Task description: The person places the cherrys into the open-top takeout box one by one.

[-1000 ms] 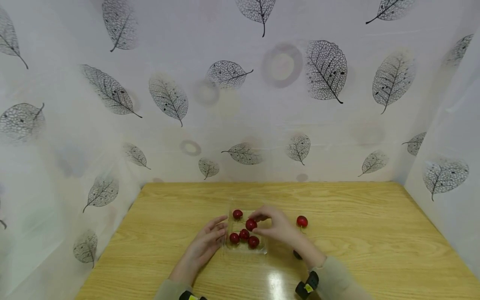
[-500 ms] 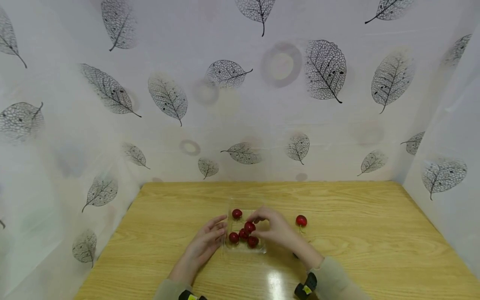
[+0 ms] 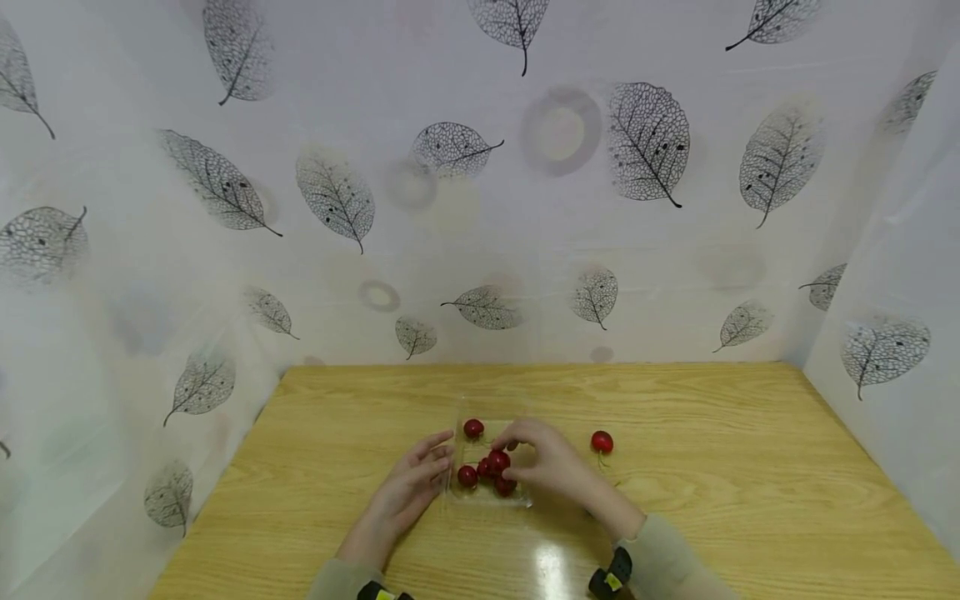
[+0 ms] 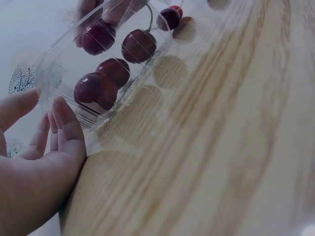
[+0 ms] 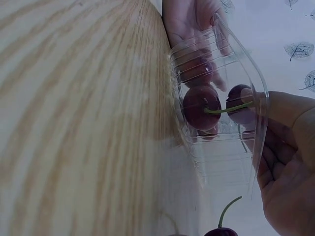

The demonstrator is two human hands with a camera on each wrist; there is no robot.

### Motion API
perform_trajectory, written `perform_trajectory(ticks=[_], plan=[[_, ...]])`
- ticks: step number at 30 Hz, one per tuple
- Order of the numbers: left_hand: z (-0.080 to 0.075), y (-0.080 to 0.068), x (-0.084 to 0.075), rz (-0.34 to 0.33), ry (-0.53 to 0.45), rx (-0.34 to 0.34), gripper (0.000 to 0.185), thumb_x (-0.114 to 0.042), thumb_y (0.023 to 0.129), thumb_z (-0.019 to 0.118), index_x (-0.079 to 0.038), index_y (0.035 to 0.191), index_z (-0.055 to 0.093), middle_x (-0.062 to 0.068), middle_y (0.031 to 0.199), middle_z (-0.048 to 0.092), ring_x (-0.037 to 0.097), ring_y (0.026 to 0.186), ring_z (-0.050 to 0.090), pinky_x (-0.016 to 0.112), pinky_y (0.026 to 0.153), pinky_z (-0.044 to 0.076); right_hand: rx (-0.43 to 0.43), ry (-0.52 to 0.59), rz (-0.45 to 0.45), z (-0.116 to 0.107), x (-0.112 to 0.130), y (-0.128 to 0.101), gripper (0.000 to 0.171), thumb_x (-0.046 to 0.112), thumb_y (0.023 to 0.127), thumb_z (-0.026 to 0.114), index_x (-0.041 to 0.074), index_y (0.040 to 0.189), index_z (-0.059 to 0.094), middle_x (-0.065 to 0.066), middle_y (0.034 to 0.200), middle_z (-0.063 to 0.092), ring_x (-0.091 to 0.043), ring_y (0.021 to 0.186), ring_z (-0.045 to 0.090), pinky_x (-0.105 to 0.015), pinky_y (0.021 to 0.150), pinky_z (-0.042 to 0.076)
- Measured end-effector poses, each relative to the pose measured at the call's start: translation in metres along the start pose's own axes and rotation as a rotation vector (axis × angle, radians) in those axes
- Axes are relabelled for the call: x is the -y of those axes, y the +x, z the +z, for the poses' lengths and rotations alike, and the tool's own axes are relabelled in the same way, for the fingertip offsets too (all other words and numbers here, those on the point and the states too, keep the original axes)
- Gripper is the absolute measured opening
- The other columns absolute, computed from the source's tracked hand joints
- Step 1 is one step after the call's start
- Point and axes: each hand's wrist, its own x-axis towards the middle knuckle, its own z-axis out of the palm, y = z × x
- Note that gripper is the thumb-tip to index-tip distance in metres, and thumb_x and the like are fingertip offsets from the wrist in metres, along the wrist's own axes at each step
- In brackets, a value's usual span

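A clear plastic box point(image 3: 480, 497) stands on the table with several dark red cherries inside, among them a cherry point(image 3: 473, 428) near its far left corner and a cherry point(image 3: 467, 477) near its left wall. My right hand point(image 3: 557, 465) reaches over the box's right side. Its thumb and fingers pinch a cherry point(image 3: 498, 461), low among the others; the right wrist view shows the thumb against this cherry point(image 5: 239, 104). At the box's left wall, my left hand point(image 3: 408, 483) rests with fingers extended, and in the left wrist view its fingertips point(image 4: 59, 102) are right at the plastic.
On the table to the right of the box lies a cherry point(image 3: 602, 442) with a green stem. The wooden table point(image 3: 712, 467) meets a white leaf-print sheet point(image 3: 555, 233) at the back and sides.
My right hand has lowered the pinched cherry slightly towards the near side, closer to the other cherries. The left hand has stayed at the box's wall.
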Motion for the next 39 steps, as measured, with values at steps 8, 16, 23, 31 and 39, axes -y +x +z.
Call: perform_trajectory(ticks=[8, 16, 23, 31, 39], plan=[[0.003, -0.0024, -0.0016, 0.002, -0.015, -0.008, 0.054, 0.004, 0.107, 0.049, -0.001, 0.159, 0.035, -0.005, 0.122, 0.054, 0.003, 0.108, 0.058, 0.017, 0.097, 0.05, 0.011, -0.036, 0.032, 0.0003, 0.0019, -0.0018, 0.034, 0.004, 0.084, 0.086, 0.01, 0.116, 0.076, -0.001, 0.113, 0.076, -0.018, 0.103, 0.068, -0.038, 0.097, 0.058], [0.0021, -0.0025, -0.0001, -0.004, -0.024, -0.009, 0.054, 0.005, 0.107, 0.048, -0.003, 0.158, 0.036, -0.005, 0.123, 0.053, 0.003, 0.108, 0.058, 0.017, 0.097, 0.05, 0.011, -0.027, 0.029, 0.0001, 0.0034, -0.0021, 0.033, 0.002, 0.084, 0.086, 0.007, 0.115, 0.076, -0.004, 0.112, 0.076, -0.021, 0.103, 0.07, -0.036, 0.099, 0.058], [0.0022, -0.0011, 0.001, -0.004, -0.02, -0.019, 0.051, 0.006, 0.106, 0.048, -0.006, 0.156, 0.041, -0.005, 0.121, 0.055, 0.003, 0.106, 0.059, 0.017, 0.096, 0.05, 0.012, 0.001, 0.05, -0.0005, 0.0033, -0.0031, 0.032, 0.003, 0.086, 0.084, 0.006, 0.117, 0.076, -0.005, 0.112, 0.076, -0.021, 0.102, 0.07, -0.04, 0.097, 0.058], [0.0008, 0.0003, 0.0016, -0.001, -0.025, -0.018, 0.049, 0.006, 0.106, 0.049, -0.01, 0.152, 0.045, -0.005, 0.121, 0.055, 0.003, 0.108, 0.058, 0.017, 0.096, 0.05, -0.012, 0.031, 0.045, -0.0006, 0.0018, -0.0025, 0.031, 0.002, 0.088, 0.083, 0.006, 0.117, 0.075, -0.006, 0.113, 0.077, -0.022, 0.102, 0.071, -0.042, 0.097, 0.059], [0.0004, 0.0006, 0.0007, 0.0, -0.034, -0.008, 0.048, 0.006, 0.106, 0.048, -0.01, 0.151, 0.045, -0.005, 0.122, 0.054, 0.004, 0.109, 0.058, 0.017, 0.096, 0.05, -0.026, 0.06, 0.053, -0.003, -0.0005, -0.002, 0.028, 0.003, 0.09, 0.082, 0.006, 0.117, 0.076, -0.006, 0.114, 0.077, -0.022, 0.101, 0.072, -0.039, 0.094, 0.061]])
